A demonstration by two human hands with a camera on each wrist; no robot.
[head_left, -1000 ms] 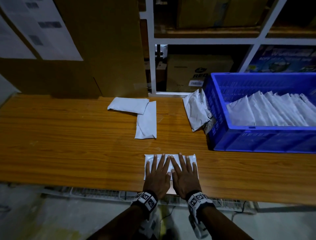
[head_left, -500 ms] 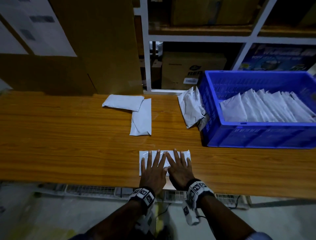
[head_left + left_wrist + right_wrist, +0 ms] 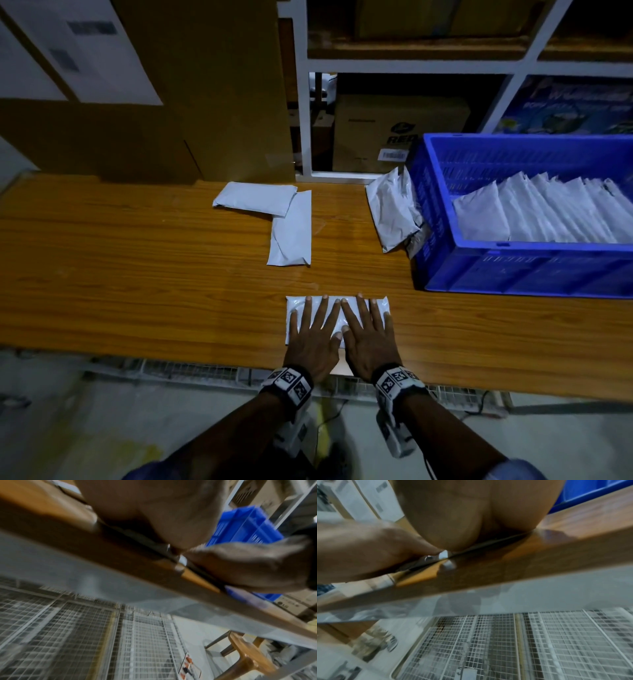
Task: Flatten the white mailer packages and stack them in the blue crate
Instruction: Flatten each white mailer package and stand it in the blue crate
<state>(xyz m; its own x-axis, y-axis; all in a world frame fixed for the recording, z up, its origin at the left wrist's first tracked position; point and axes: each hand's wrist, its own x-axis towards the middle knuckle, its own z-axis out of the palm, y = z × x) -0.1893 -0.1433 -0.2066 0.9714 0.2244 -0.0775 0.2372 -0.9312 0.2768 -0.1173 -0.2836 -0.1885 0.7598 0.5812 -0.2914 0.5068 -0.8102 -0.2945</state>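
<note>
Both the left hand [image 3: 311, 337] and right hand [image 3: 368, 337] press flat-fingered on the white mailer [image 3: 337, 310], likely light, soft and slippery, best lifted by its edges.

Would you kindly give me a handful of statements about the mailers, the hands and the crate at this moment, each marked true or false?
1. Both hands lie flat, fingers spread, on one white mailer near the table's front edge. True: the left hand and right hand press it side by side.
2. The blue crate holds no mailers. False: a row of white mailers leans inside it.
3. Two mailers lie overlapping in the middle of the wooden table. True.
4. The crumpled mailer lies inside the crate. False: it leans against the crate's outer left wall.
5. The right hand grips the crate's rim. False: it rests on the mailer, apart from the crate.
</note>
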